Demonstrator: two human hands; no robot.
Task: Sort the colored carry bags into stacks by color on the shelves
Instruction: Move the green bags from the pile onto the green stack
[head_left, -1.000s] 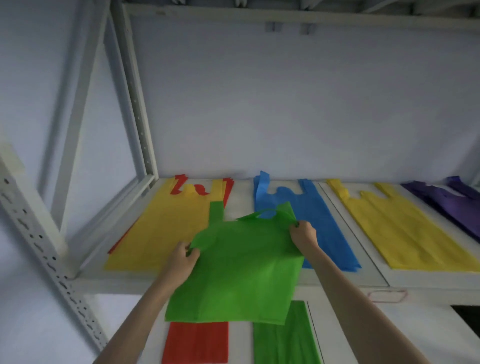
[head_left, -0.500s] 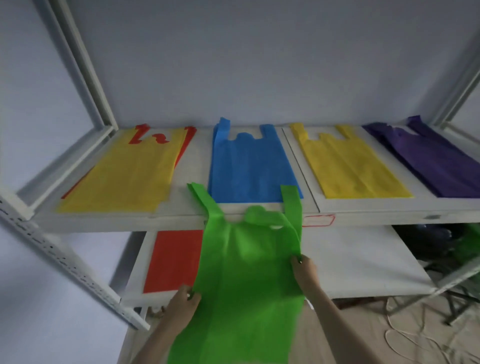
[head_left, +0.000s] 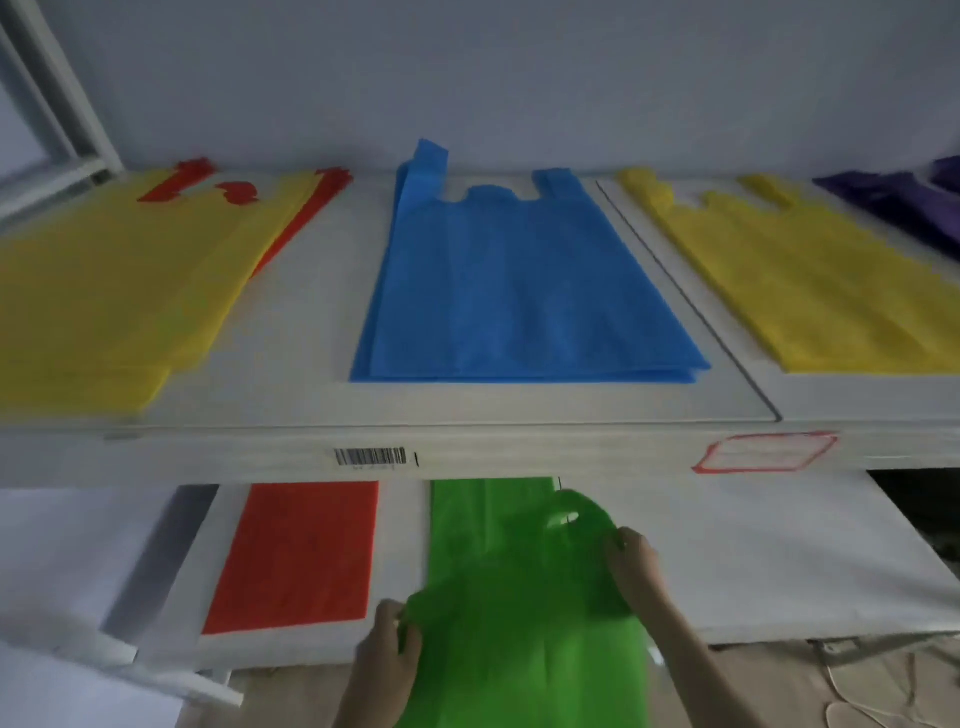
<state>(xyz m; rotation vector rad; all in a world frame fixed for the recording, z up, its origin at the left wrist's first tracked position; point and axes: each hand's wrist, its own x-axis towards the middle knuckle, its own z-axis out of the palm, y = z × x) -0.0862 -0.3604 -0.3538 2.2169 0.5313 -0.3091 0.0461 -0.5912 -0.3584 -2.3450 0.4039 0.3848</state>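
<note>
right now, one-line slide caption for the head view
Both hands, left hand and right hand, lower a green bag onto the lower shelf.

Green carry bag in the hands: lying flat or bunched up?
Bunched up: the green carry bag bulges and creases between the left hand and right hand.

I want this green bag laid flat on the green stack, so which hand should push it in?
Probably the right hand: it grips the green bag farther in over the green stack.

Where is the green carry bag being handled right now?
In the head view, the green fabric carry bag is low centre, pinched by the left hand and right hand over the lower white shelf, right of the red bag stack.
</note>
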